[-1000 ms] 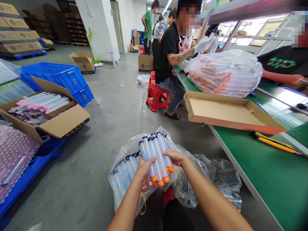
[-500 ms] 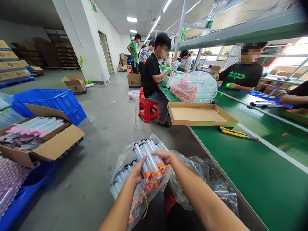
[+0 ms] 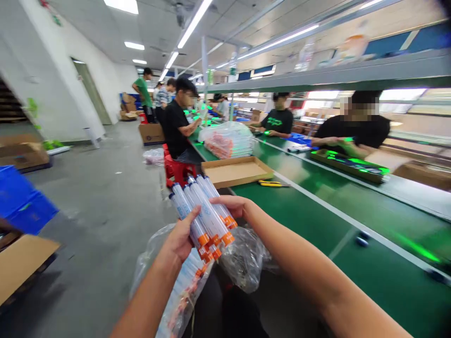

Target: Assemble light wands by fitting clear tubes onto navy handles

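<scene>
Both my hands grip one bundle of white tubes point(image 3: 199, 211) with orange caps at the near end. My left hand point(image 3: 181, 237) clasps the bundle from the left and below. My right hand point(image 3: 234, 206) closes over it from the right. The bundle is raised above an open clear plastic bag point(image 3: 183, 286) on my lap, which holds more of the same tubes. The green bench point(image 3: 310, 220) runs just to the right of my hands.
On the bench lie a shallow cardboard tray point(image 3: 236, 171), a yellow utility knife point(image 3: 271, 184) and a big bag of tubes point(image 3: 227, 139). Several people work along it; one sits on a red stool point(image 3: 176, 170). Blue crates point(image 3: 21, 199) and a carton flap point(image 3: 21, 258) stand at left.
My view has swung up and to the right, towards the bench. The bundle of tubes has risen clear of the bag in both my hands.
</scene>
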Motion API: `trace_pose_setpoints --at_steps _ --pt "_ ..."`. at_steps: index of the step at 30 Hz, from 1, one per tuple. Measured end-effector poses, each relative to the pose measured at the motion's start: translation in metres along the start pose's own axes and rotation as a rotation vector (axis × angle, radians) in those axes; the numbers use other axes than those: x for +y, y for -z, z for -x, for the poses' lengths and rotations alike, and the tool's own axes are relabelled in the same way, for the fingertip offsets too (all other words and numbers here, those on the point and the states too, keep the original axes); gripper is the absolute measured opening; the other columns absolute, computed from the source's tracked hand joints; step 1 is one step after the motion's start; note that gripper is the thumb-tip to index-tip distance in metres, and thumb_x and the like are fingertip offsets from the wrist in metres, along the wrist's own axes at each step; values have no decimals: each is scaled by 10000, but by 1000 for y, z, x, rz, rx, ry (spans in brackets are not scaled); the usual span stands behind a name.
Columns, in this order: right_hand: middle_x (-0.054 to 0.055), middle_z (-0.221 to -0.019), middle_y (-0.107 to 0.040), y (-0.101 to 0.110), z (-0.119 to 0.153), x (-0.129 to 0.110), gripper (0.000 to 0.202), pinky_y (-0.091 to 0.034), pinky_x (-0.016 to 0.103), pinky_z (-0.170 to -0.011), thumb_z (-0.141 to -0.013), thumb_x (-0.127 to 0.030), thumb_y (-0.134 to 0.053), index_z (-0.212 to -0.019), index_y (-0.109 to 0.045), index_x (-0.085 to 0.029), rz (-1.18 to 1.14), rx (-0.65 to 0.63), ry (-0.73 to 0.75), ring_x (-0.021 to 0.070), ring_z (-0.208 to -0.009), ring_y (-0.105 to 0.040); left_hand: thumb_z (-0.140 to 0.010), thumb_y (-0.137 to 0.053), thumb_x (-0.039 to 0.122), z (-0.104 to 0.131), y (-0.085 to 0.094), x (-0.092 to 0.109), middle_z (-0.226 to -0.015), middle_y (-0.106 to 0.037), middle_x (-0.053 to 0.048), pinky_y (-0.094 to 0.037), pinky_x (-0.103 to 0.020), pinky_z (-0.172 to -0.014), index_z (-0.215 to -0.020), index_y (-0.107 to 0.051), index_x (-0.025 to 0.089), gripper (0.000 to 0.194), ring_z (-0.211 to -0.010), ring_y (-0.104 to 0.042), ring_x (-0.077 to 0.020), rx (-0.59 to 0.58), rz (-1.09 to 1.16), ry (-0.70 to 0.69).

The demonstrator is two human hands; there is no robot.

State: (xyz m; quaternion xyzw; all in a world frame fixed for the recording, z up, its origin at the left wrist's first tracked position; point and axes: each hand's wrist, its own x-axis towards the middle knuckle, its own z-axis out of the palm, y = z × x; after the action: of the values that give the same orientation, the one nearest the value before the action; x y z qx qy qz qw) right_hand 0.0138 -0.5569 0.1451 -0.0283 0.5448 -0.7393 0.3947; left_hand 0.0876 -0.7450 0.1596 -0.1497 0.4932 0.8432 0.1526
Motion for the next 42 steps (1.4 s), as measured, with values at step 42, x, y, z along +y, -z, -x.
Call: trace_pose_setpoints --at_steps 42 --pt "87 -1180 -650 -166 1011 552 335 -586 409 -823 -956 -354 -630 -1222 -611 -152 -370 2233 -237 220 -979 -669 -899 -649 178 553 -466 -537 -1069 -699 -58 -560 -412 -826 -1081 -621 166 185 -910 -688 -201 -1370 -893 739"
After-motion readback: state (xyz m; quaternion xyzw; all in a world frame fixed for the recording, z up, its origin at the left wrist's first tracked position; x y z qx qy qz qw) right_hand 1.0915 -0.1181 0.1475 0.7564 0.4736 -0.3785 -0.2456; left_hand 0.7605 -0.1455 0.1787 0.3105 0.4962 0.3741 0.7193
